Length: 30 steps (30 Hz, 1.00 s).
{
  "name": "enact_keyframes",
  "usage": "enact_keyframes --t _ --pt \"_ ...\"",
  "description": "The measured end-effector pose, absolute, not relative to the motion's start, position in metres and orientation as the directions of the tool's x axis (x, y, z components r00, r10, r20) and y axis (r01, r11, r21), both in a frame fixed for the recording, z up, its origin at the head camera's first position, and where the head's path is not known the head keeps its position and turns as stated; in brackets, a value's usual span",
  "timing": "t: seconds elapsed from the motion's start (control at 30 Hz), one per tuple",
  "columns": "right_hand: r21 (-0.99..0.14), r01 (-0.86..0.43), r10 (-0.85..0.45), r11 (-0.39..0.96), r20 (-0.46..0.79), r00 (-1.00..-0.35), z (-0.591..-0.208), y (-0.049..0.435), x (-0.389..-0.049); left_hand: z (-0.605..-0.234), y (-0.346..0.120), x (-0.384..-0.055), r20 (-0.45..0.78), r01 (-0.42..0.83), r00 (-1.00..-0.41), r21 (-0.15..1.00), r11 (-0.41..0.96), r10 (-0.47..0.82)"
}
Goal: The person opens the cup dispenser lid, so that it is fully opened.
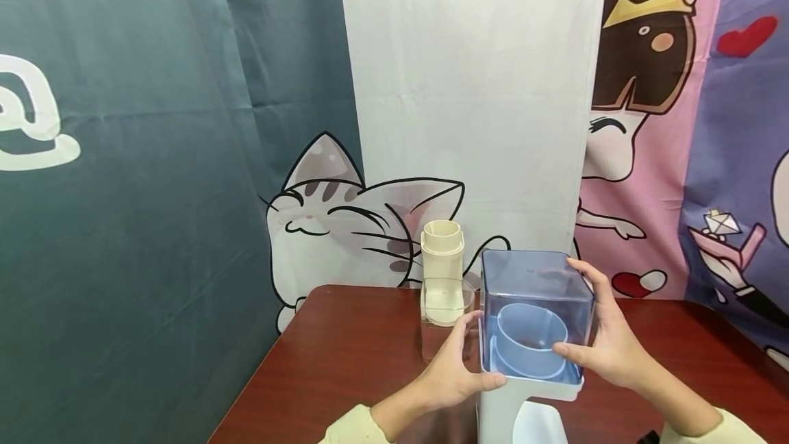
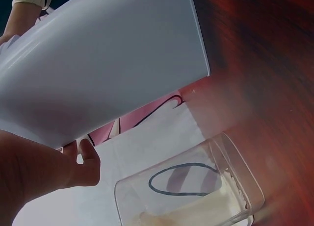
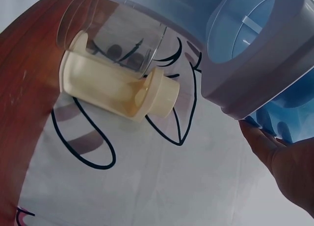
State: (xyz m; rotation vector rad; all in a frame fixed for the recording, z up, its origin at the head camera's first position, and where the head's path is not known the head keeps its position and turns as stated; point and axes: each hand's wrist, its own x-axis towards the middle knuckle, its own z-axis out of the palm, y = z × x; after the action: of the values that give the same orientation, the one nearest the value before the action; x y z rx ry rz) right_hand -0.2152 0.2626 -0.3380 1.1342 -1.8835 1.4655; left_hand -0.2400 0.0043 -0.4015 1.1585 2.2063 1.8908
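Note:
A dispenser stands at the right front of the table, a blue see-through tank (image 1: 536, 293) sitting on a white stand (image 1: 499, 410). Inside the tank shows a round blue ring. My left hand (image 1: 453, 372) grips the near left corner where tank and stand meet, its thumb along the white rim. With fingers spread over the far right corner and the thumb on the front face, my right hand (image 1: 616, 344) holds the tank. The white stand (image 2: 113, 64) fills much of the left wrist view and hides part of the left fingers. The right fingers are partly hidden in the right wrist view.
Behind the dispenser stand a cream stand (image 1: 442, 259) with a round top opening and a clear container (image 1: 431, 341) in front of it. The dark red table (image 1: 345, 362) ends at a printed cloth backdrop (image 1: 468, 88).

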Motion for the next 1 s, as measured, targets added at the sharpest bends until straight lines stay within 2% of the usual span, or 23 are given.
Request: enact_keyframes --t 0.37,0.57,0.9,1.0 --pt "-0.553 -0.828 -0.307 0.092 0.775 -0.552 -0.3388 0.2624 -0.2152 -0.4037 0.006 -0.2396 0.438 0.524 -0.733 0.851 0.022 0.52" --pt "-0.515 -0.857 -0.308 0.032 0.81 -0.499 -0.3386 0.2616 -0.2173 -0.4033 0.0064 -0.2395 0.431 0.513 -0.735 0.858 0.014 0.524" --pt "-0.524 -0.851 -0.308 0.028 0.806 -0.506 -0.3391 0.2615 -0.2174 -0.4019 0.0082 -0.2352 0.436 0.504 -0.752 0.864 0.004 0.495" --pt "-0.508 -0.861 -0.307 0.01 0.818 -0.486 -0.339 0.2618 -0.2183 -0.4014 0.0088 -0.2352 0.427 0.495 -0.757 0.869 0.008 0.495"
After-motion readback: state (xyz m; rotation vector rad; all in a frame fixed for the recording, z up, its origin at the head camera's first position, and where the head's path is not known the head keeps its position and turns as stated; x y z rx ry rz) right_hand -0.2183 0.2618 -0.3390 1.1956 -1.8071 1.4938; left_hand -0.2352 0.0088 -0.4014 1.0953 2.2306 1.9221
